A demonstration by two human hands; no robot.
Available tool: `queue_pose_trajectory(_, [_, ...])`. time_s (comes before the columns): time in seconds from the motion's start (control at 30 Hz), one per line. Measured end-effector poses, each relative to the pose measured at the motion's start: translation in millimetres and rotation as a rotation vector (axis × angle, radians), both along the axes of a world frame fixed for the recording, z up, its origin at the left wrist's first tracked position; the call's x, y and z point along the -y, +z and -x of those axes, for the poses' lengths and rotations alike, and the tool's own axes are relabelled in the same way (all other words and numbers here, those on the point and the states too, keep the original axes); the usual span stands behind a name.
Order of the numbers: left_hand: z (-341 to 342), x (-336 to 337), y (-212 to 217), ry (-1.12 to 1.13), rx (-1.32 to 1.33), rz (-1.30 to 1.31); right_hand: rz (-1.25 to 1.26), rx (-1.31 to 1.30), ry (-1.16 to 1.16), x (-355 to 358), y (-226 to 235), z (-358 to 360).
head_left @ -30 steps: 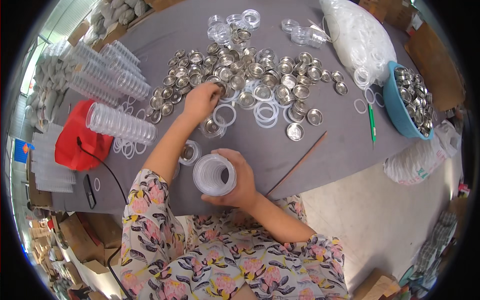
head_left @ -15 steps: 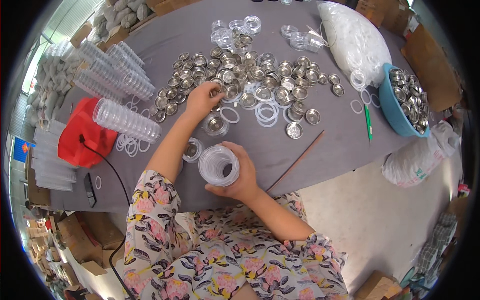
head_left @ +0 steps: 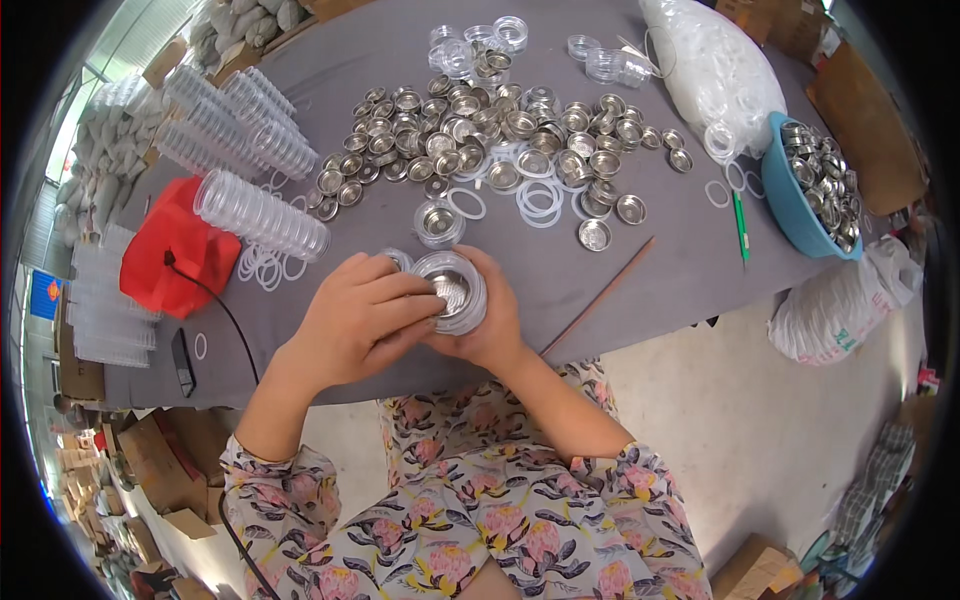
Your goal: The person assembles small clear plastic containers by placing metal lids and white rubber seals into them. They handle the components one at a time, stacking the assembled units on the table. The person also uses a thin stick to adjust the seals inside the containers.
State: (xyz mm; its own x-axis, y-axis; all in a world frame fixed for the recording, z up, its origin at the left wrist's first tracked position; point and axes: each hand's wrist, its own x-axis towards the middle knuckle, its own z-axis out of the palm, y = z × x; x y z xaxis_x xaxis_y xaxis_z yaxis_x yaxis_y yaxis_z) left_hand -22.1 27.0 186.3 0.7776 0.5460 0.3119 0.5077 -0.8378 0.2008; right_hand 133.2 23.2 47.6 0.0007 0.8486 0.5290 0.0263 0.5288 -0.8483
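Observation:
My right hand (head_left: 496, 318) wraps round a stack of clear round plastic containers (head_left: 474, 308), its open end facing up, near the table's front edge. A shiny shallow metal cup (head_left: 453, 291) sits in the mouth of the top container. Bent over that mouth, my left hand (head_left: 355, 312) has its fingertips closed on the cup's left edge; the thumb is mostly hidden. Just beyond the hands stands a clear container with a metal cup in it (head_left: 438, 222). Another clear container (head_left: 398, 260) is partly covered by my left hand.
Loose metal cups (head_left: 410, 130) are heaped mid-table, with white rings (head_left: 540, 203) beside them. Stacked clear containers (head_left: 262, 215) lie at left by a red bag (head_left: 175, 260). At right are a blue basin (head_left: 778, 200) of cups, a green pen-like tool (head_left: 741, 228) and a brown stick (head_left: 600, 295).
My left hand has come from the pile back to the stack, bringing a metal cup into its mouth. My right hand has raised the stack slightly away from me.

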Motion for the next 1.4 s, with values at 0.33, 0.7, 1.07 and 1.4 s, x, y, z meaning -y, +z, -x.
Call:
queue_pose_trajectory(0.33, [-13.5,11.4,9.5,0.157,-0.192,0.346,-0.033,0.031,-0.014,1.8,3.7,-4.0])
queue_pose_trajectory(0.7, [-13.0,18.3,-39.3,0.11,0.331,0.038,0.008,-0.033,0.045,-1.5,-2.6,-3.2])
queue_pose_trajectory(1.07, [53.7,20.3,-65.9,0.607,1.603,0.933,0.076,0.012,0.062,1.7,-1.9,-3.1])
queue_pose_trajectory(1.4, [109.0,37.1,-126.0,0.852,0.535,0.235,0.007,0.008,0.035,0.2,-7.0,-1.0])
